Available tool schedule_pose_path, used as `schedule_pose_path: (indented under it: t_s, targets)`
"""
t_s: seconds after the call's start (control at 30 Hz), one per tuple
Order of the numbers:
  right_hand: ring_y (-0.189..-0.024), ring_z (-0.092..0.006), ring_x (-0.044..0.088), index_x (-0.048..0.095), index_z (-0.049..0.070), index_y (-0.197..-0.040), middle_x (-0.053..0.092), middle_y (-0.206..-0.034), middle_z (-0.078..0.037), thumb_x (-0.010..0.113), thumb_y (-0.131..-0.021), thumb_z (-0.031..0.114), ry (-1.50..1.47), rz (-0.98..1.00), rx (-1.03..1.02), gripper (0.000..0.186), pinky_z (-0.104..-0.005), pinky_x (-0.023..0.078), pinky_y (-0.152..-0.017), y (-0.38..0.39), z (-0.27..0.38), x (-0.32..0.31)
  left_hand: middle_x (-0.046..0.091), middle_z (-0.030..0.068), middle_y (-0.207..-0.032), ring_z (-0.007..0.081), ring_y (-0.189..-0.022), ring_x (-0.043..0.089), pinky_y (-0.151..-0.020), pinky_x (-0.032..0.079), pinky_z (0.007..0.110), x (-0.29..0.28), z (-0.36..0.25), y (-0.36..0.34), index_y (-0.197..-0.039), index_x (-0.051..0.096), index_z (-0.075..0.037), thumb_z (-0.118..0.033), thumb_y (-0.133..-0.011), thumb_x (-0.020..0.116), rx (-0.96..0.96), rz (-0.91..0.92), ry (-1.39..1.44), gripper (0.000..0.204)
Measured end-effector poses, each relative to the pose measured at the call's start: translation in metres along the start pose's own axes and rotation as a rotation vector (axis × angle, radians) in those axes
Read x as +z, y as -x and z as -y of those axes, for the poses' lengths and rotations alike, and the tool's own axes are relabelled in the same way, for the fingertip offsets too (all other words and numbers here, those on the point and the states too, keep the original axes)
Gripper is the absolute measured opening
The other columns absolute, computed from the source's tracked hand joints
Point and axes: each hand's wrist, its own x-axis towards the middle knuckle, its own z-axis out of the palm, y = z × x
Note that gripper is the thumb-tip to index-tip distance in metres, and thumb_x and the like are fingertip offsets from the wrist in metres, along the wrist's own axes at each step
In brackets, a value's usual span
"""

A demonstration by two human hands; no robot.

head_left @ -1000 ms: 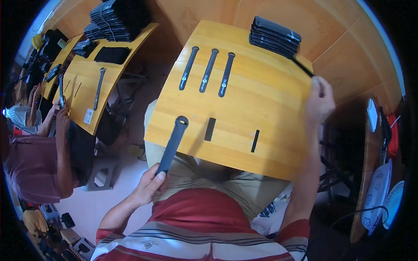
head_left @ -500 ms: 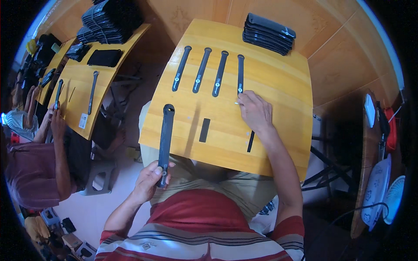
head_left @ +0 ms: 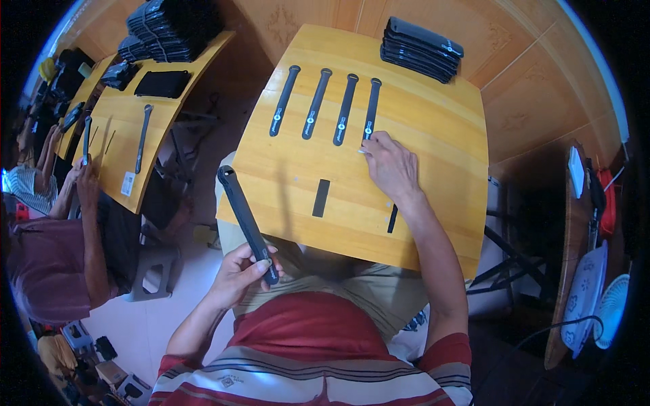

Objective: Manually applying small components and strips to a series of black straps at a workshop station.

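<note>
My left hand (head_left: 242, 276) is closed around the lower end of a black strap (head_left: 245, 213), held tilted above my lap with its slotted end up to the left. On the table, several black straps lie in a row: a leftmost strap (head_left: 285, 101), a second strap (head_left: 317, 105), a third strap (head_left: 346, 110) and a rightmost strap (head_left: 373, 105). The fingers of my right hand (head_left: 394, 167) are pinched at the near end of the rightmost one, partly covering it. A small pale bit shows at these fingertips, too small to name.
A short dark strip (head_left: 321, 198) and a narrow black strip (head_left: 392, 219) lie on the yellow wooden table (head_left: 352, 237). A stack of black straps (head_left: 421, 51) stands at its far right. Leftward, a co-worker (head_left: 54, 264) sits at another table (head_left: 118, 149).
The strap in my left hand has tilted, its slotted end swinging left. My right hand has shifted slightly left and away from me, and the rightmost strap's near end has turned left.
</note>
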Motion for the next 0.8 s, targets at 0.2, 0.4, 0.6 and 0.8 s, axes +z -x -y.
schedule_pose_path:
  t_s: [0.2, 0.4, 0.6, 0.8]
  targets:
    - [-0.093, -0.0303, 0.065, 0.068, 0.011, -0.101, 0.062, -0.106, -0.006, 0.060, -0.092, 0.019, -0.053, 0.046, 0.071, 0.015, -0.0469, 0.053, -0.076, 0.004, 0.005, -0.004, 0.066, 0.0136, -0.102, 0.0235, -0.096, 0.069, -0.065, 0.060, 0.027, 0.004, 0.003, -0.005, -0.124, 0.053, -0.001, -0.019, -0.097, 0.062, 0.001, 0.000, 0.071, 0.034]
    - [-0.098, -0.0340, 0.065, 0.065, 0.007, -0.114, 0.065, -0.110, -0.011, 0.058, -0.094, 0.024, -0.094, 0.040, 0.149, 0.027, -0.0458, 0.052, -0.081, 0.015, 0.022, -0.017, 0.065, 0.0158, -0.102, 0.0255, -0.096, 0.069, -0.065, 0.060, 0.028, 0.011, -0.001, -0.015, -0.124, 0.052, 0.000, -0.017, -0.095, 0.063, 0.024, -0.053, 0.105, 0.035]
    - [-0.088, -0.0343, 0.066, 0.065, 0.002, -0.112, 0.065, -0.097, -0.017, 0.063, -0.089, 0.005, -0.682, 0.147, 0.003, 0.024, -0.0405, 0.054, -0.076, 0.059, 0.097, -0.048, 0.067, 0.0177, -0.106, 0.0280, -0.096, 0.070, -0.068, 0.060, 0.028, 0.015, -0.001, -0.037, -0.121, 0.053, -0.001, -0.012, -0.092, 0.067, 0.173, -0.160, 0.227, 0.034]
    - [-0.075, -0.0317, 0.068, 0.066, 0.002, -0.108, 0.066, -0.088, -0.016, 0.066, -0.084, -0.003, -0.860, 0.058, -0.038, 0.024, -0.0387, 0.054, -0.063, 0.106, 0.142, -0.026, 0.067, 0.0182, -0.109, 0.0281, -0.098, 0.069, -0.070, 0.061, 0.030, 0.012, 0.010, -0.044, -0.122, 0.056, -0.006, -0.010, -0.094, 0.064, 0.242, -0.164, 0.269, 0.029]
